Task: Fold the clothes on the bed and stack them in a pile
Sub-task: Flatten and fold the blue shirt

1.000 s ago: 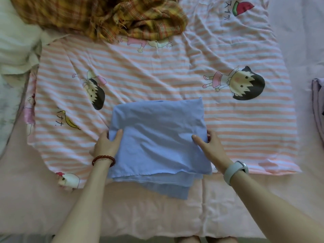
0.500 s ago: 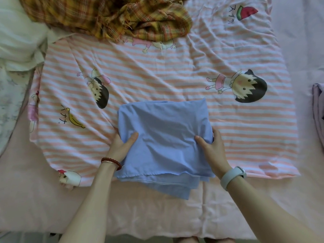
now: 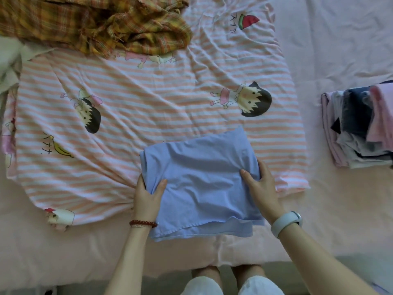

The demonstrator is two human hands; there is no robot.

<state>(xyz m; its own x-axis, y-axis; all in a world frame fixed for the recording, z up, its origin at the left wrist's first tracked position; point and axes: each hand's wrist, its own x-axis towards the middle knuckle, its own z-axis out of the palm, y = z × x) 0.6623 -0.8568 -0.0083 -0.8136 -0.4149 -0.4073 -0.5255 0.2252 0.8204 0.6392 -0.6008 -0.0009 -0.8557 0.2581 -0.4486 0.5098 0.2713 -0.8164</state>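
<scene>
The folded light-blue garment (image 3: 202, 184) is lying near the front edge of the bed, its far half on the striped cartoon-print sheet (image 3: 148, 99) and its near half on the plain pink bedding (image 3: 63, 252). Lower layers are showing as a stepped hem along its near edge.

The left hand (image 3: 146, 199) is gripping the garment's left edge: the thumb is lying on top of the fabric, and the fingers are curling around and under the edge. A red bead bracelet (image 3: 143, 223) is sitting on that wrist. The right hand (image 3: 260, 188) is gripping the right edge in the same way, with the thumb pressing on top and the fingers wrapping the edge, close together. A pale grey wristband (image 3: 286, 223) is sitting on the right wrist.

The striped sheet is spreading across the middle of the bed, wrinkled, printed with a cartoon girl, a banana and a watermelon slice. An unfolded yellow plaid cloth (image 3: 95, 22) is lying crumpled at the far left, overlapping the sheet's far edge. At the right, well apart from the blue garment, a pile of folded clothes (image 3: 359, 126) in lilac, navy, white and pink is resting on the pink bedding. Below the bed's front edge, the person's legs and a strip of floor are showing.
</scene>
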